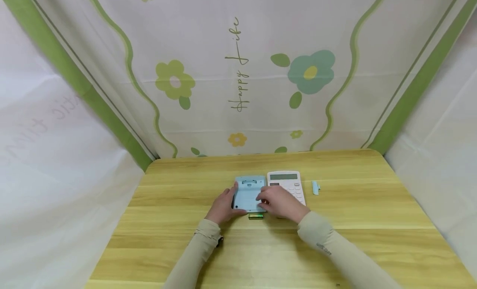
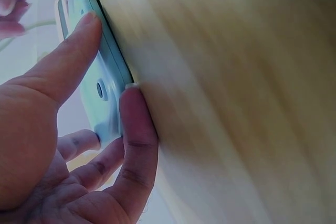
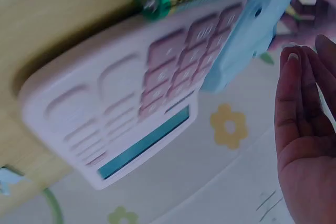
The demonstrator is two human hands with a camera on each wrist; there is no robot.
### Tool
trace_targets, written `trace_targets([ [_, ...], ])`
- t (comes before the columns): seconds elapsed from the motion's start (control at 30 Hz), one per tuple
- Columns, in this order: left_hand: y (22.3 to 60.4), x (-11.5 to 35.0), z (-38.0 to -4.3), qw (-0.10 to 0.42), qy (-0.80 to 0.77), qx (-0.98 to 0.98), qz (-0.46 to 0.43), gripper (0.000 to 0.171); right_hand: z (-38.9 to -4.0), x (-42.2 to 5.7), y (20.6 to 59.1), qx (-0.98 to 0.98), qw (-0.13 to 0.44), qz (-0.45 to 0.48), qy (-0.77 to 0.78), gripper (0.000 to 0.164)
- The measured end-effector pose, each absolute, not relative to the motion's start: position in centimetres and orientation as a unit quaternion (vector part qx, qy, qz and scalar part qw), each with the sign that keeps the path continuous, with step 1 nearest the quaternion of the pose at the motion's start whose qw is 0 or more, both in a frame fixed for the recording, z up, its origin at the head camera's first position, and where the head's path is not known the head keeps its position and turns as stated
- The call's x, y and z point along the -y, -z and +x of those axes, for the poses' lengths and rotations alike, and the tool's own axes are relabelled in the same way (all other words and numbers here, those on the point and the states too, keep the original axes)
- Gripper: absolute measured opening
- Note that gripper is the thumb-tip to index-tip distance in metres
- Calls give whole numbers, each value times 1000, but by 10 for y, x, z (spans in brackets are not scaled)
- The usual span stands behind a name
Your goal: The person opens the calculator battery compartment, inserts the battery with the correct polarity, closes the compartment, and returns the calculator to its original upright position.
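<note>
A light-blue calculator (image 1: 246, 196) lies back up on the table, its battery slot (image 1: 249, 182) uncovered near the far edge. My left hand (image 1: 223, 206) grips it at the left side, thumb along the near edge and fingers at the corner, as the left wrist view shows. Over its right side hovers my right hand (image 1: 279, 201), fingers bent loosely and nothing visible between them. In the right wrist view that hand's fingers (image 3: 289, 103) are bunched together. A green-and-gold battery (image 1: 256, 216) lies just in front of the blue calculator's near edge.
Close on the right stands a pale pink calculator (image 1: 284, 177), keys up, partly behind my right hand. Farther right lies a small light-blue battery cover (image 1: 315, 187). The wooden table (image 1: 179, 185) meets a flower-printed curtain (image 1: 257, 127) at the back.
</note>
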State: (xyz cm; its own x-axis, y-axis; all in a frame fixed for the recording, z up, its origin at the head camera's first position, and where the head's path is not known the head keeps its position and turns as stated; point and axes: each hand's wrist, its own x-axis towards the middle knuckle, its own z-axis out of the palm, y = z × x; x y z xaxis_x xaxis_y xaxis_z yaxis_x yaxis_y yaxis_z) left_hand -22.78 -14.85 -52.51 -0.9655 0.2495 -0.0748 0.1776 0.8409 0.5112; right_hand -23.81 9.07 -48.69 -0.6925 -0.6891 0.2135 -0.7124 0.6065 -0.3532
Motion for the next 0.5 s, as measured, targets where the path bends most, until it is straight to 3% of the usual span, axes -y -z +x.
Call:
trace_targets([
  [0.23, 526, 149, -228, 60, -263, -955, 120, 104, -229, -69, 499, 883, -10, 423, -203, 9],
  [0.5, 525, 149, -227, 61, -263, -955, 120, 104, -226, -66, 506, 885, 8, 430, -178, 13],
])
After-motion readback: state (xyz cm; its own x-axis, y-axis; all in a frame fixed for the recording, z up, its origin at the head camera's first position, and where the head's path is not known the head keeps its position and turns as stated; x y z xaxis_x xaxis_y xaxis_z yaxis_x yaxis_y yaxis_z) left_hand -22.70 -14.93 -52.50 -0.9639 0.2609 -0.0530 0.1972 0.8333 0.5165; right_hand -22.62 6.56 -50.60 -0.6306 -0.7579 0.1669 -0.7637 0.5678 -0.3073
